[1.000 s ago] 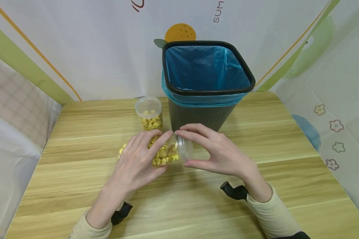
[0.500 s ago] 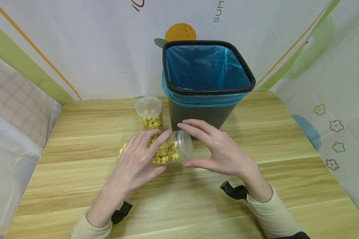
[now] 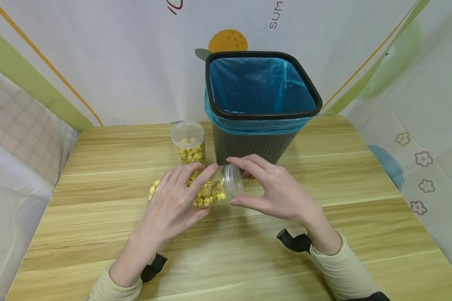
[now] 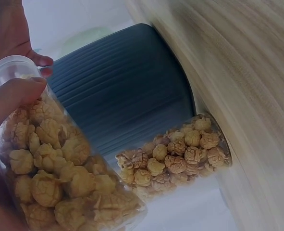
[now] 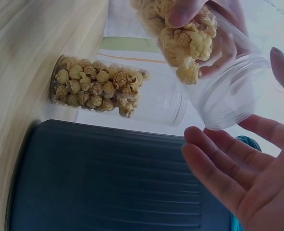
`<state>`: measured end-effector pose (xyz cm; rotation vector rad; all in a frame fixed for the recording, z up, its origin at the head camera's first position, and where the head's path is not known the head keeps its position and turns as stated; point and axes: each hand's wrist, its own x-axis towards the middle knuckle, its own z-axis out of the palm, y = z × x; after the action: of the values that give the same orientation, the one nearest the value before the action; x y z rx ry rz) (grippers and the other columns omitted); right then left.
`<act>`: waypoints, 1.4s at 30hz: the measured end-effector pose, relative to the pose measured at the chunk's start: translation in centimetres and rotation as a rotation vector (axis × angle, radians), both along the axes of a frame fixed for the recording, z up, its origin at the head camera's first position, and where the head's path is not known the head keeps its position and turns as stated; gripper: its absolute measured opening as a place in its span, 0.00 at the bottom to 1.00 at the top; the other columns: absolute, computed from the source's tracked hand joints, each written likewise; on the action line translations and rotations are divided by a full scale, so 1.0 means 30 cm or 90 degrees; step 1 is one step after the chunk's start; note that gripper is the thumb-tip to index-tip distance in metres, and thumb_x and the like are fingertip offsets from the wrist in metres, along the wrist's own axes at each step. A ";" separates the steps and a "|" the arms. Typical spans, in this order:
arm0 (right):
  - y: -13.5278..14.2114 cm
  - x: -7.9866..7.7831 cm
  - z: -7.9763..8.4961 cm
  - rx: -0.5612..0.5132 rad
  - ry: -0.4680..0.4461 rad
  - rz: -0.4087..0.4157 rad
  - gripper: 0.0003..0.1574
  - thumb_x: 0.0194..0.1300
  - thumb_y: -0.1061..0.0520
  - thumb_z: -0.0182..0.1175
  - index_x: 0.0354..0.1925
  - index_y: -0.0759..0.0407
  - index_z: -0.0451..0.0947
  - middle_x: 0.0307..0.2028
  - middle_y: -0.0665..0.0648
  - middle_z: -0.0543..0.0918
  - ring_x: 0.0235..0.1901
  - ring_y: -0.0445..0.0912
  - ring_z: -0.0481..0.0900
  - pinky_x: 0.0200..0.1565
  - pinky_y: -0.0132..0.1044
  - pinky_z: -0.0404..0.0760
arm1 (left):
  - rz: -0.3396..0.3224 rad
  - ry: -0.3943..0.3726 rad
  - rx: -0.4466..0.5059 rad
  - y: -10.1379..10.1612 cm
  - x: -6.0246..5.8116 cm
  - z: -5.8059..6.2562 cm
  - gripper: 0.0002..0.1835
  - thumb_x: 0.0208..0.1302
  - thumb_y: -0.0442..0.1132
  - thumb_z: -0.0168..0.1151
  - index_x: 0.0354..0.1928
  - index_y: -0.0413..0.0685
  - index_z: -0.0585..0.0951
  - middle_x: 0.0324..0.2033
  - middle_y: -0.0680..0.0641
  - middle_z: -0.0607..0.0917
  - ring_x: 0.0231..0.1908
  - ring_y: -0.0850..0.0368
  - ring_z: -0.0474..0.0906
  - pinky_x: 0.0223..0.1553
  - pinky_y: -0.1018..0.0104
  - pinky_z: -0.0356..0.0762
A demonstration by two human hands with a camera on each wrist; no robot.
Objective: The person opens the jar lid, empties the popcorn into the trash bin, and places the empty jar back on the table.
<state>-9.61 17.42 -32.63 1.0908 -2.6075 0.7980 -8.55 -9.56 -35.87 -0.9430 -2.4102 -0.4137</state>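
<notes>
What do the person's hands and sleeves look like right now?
The left hand and right hand are bare, with no gloves or rings showing. The left sleeve and right sleeve are beige, close-fitting and lightly creased. A black, curved piece juts out beside each sleeve's end.

Dark grey ribbed plastic bin, black rim, translucent blue liner bag. In front of bin: colourless clear cylindrical plastic jar, yellow popcorn showing through. Left of bin: second colourless clear plastic jar, yellow popcorn too. Under bin: yellowish wood-grain table, darker brown streaks. Behind bin: white printed cloth, orange fruit print with brown spots, grey-green leaf, dark red lettering. Nearer than bin: plain beige cloth sleeves.
</notes>
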 end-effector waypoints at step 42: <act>0.001 0.000 0.015 -0.032 0.041 0.075 0.54 0.56 0.40 0.77 0.75 0.50 0.66 0.73 0.57 0.68 0.68 0.50 0.74 0.61 0.47 0.82 | -0.003 -0.015 0.026 -0.002 -0.005 0.000 0.53 0.43 0.48 0.84 0.74 0.56 0.68 0.57 0.43 0.79 0.51 0.44 0.79 0.56 0.46 0.81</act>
<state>-9.61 17.45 -32.18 1.2445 -2.4752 0.8340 -8.69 -9.62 -35.86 -0.9322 -2.4122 -0.4768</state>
